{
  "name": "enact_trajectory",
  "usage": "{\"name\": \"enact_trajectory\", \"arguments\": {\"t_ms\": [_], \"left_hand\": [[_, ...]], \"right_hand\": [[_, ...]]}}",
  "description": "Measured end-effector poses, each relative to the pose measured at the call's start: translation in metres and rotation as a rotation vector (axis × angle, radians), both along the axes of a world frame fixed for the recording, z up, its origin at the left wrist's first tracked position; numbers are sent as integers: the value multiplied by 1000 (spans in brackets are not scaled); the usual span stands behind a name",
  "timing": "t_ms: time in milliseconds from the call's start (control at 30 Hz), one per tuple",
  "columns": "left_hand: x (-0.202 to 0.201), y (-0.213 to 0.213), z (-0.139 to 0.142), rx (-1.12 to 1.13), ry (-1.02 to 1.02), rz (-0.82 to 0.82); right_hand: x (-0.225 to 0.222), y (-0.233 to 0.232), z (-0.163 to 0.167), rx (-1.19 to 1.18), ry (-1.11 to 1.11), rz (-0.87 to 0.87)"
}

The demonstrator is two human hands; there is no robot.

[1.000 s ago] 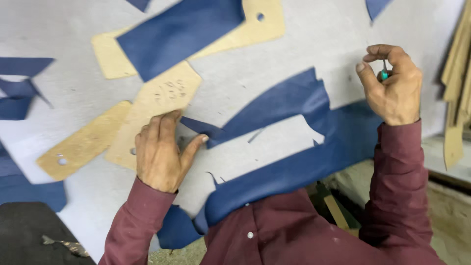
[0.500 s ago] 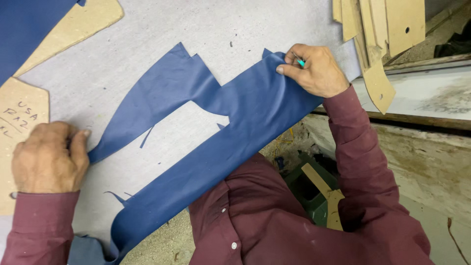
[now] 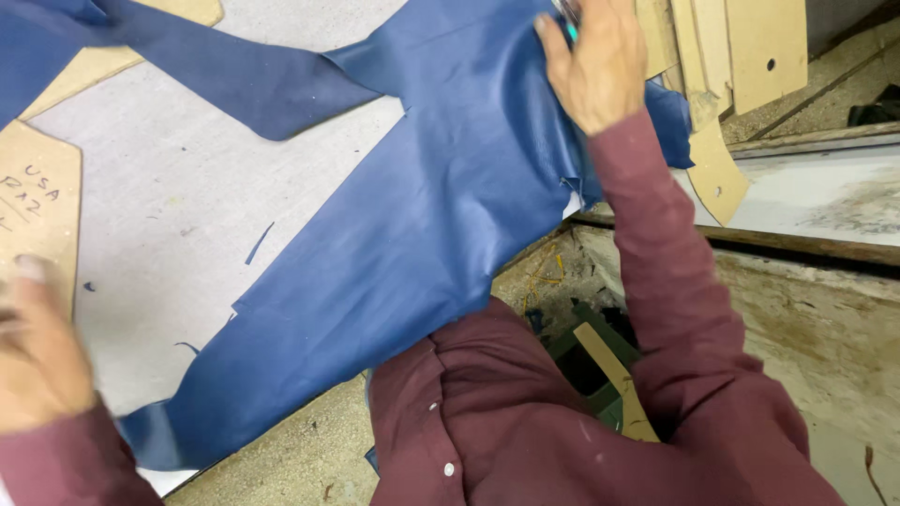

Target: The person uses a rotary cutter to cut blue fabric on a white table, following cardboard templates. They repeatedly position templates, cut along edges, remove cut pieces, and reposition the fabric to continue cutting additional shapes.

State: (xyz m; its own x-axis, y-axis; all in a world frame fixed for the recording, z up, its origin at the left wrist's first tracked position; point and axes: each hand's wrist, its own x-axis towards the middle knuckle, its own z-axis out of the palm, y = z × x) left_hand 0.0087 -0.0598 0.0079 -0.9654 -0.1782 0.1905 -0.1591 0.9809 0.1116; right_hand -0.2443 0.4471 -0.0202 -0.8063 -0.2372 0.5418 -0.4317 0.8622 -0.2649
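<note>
- The right hand (image 3: 600, 66) rests on the blue leather sheet (image 3: 441, 215) near its top edge, fingers clenched around a small teal-tipped tool (image 3: 569, 28) — apparently pinching the leather too, though that is hard to tell.
- The blue leather sheet lies spread diagonally across the grey surface (image 3: 178, 187), its lower end hanging over the near edge.
- The left hand (image 3: 37, 365) is blurred at the lower left, beside a tan cardboard pattern (image 3: 37, 215); I cannot tell how its fingers stand.
- More cardboard patterns (image 3: 741, 56) lean at the upper right.
</note>
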Motion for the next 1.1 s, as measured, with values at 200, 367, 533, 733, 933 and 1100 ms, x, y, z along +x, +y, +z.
{"name": "enact_trajectory", "arguments": {"t_ms": [200, 367, 533, 733, 933, 1100], "left_hand": [[117, 58, -23, 18, -162, 326], [135, 25, -63, 160, -225, 167], [124, -55, -32, -64, -93, 42], [107, -130, -21, 132, -231, 155], [117, -135, -24, 133, -298, 262], [107, -121, 9, -48, -361, 218]], "right_hand": [[88, 46, -4, -65, -272, -203], [86, 53, -15, -70, -335, -287], [91, 42, -6, -79, -227, -225], [116, 1, -4, -143, -312, -225], [123, -19, 10, -176, -424, -381], [122, -19, 16, -225, -521, -326]]}}
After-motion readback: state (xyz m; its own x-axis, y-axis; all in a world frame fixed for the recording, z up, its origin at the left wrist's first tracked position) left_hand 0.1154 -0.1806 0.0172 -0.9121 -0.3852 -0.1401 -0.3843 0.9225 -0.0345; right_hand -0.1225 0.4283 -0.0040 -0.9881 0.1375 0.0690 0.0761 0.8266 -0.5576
